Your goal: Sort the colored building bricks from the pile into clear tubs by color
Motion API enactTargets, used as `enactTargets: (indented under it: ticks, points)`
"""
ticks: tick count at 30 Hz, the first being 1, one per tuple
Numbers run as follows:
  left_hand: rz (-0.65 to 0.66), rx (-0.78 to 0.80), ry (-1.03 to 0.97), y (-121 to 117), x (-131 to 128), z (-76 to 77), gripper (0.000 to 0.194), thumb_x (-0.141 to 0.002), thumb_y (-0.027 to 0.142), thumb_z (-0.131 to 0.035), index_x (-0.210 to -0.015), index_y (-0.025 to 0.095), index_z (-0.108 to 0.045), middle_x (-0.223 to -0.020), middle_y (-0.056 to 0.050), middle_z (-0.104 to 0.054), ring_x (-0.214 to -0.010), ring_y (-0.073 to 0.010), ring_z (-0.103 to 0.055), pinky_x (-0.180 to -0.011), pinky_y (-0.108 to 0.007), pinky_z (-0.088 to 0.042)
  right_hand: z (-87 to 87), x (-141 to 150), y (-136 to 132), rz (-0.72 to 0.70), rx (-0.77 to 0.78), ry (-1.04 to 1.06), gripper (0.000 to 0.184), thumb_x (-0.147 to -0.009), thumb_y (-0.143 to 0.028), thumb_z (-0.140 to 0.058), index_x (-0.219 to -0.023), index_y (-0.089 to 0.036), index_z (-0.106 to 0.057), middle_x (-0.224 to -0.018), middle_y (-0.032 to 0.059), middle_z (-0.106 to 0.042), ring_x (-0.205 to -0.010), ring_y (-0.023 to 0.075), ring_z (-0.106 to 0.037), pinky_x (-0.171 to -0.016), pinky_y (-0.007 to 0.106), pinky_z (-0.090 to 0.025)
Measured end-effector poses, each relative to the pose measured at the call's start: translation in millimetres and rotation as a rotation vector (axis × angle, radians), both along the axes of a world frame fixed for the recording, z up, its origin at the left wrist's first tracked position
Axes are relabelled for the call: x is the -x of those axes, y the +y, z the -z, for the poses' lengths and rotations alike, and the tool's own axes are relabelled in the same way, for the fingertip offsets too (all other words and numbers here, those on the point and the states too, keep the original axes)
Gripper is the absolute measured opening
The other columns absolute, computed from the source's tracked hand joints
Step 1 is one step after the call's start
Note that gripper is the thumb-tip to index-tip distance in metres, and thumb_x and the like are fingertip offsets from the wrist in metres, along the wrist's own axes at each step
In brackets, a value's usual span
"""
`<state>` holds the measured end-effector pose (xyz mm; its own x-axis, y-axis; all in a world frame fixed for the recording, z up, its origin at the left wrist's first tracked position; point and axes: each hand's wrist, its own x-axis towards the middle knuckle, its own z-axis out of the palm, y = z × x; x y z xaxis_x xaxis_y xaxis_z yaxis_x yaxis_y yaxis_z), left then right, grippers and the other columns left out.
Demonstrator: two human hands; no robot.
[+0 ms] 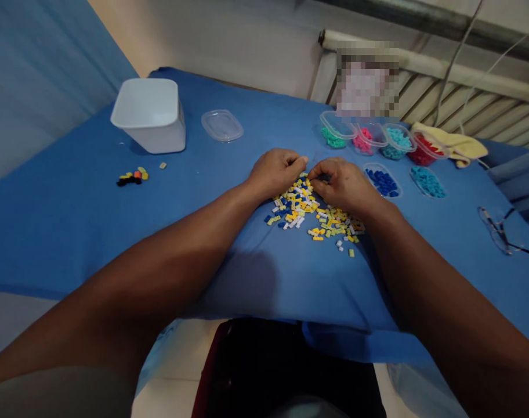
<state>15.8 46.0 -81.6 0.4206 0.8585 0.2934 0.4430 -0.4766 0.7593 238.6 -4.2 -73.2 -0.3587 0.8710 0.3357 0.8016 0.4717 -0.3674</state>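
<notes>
A pile of small yellow, white and blue bricks (310, 216) lies on the blue cloth-covered table (116, 232). My left hand (275, 172) rests at the pile's far left edge, fingers curled and pinched together at the tips. My right hand (343, 184) sits at the pile's far right side, fingers also curled in a pinch. The fingertips of both hands nearly meet above the pile. What either pinch holds is too small to make out.
A white tub (149, 113) and a clear lid (221, 125) stand at the far left. Clear tubs of green (334, 132), pink (365, 139), teal (397, 143) and red (426, 150) bricks line the back right, with lids of blue (383, 181) and teal (427, 181) bricks. Glasses (499, 231) lie right; a few bricks (133, 176) left.
</notes>
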Motion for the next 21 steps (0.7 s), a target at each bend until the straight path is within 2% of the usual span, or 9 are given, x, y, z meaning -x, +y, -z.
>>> enactTargets:
  ticks: [4,9,15,18,21]
  points:
    - [-0.019,0.018,0.015,0.5,-0.8,0.2,0.047,-0.106,0.046,-0.058,-0.066,0.022,-0.050,-0.063,0.000,-0.044,-0.065,-0.0166,-0.039,-0.066,-0.040,-0.022,2.4,-1.2,0.2,0.005,-0.021,0.023,0.016,-0.098,-0.020,-0.071,-0.099,-0.024,-0.086,-0.103,0.0081,-0.087,-0.095,0.0285,-0.077,-0.094,0.042,-0.059]
    - [-0.026,0.023,0.012,1.8,-0.7,1.2,0.046,-0.107,0.048,-0.058,-0.069,0.022,-0.057,-0.064,-0.001,-0.049,-0.066,-0.0175,-0.041,-0.065,-0.039,-0.024,4.0,-8.6,-3.0,0.035,-0.021,0.015,0.025,-0.093,-0.012,-0.069,-0.105,-0.023,-0.088,-0.105,0.0073,-0.087,-0.092,0.0274,-0.077,-0.092,0.041,-0.059]
    - [-0.007,-0.011,0.026,-0.3,0.3,1.5,0.042,-0.105,0.046,-0.060,-0.072,0.021,-0.063,-0.067,-0.001,-0.055,-0.068,-0.0172,-0.047,-0.066,-0.039,-0.029,-2.5,-14.4,-7.9,0.043,0.035,-0.012,0.019,-0.098,-0.021,-0.073,-0.108,-0.022,-0.089,-0.105,0.0090,-0.086,-0.093,0.0281,-0.076,-0.089,0.041,-0.057]
    - [0.028,-0.096,0.060,-4.5,0.1,0.8,0.031,-0.102,0.041,-0.061,-0.087,0.019,-0.077,-0.084,-0.004,-0.072,-0.081,-0.0199,-0.062,-0.074,-0.038,-0.041,-6.4,-10.6,-6.9,0.044,0.069,-0.072,0.019,-0.100,-0.025,-0.074,-0.110,-0.021,-0.090,-0.105,0.0099,-0.086,-0.092,0.0283,-0.075,-0.086,0.040,-0.055]
    - [0.084,-0.207,0.159,-11.1,1.0,-2.3,0.030,-0.102,0.036,-0.060,-0.104,0.018,-0.084,-0.111,-0.010,-0.081,-0.105,-0.0251,-0.073,-0.094,-0.040,-0.053,-7.7,-7.6,-6.4,0.069,0.066,-0.122,0.017,-0.102,-0.027,-0.073,-0.104,-0.021,-0.088,-0.104,0.0117,-0.085,-0.094,0.0298,-0.074,-0.086,0.041,-0.053]
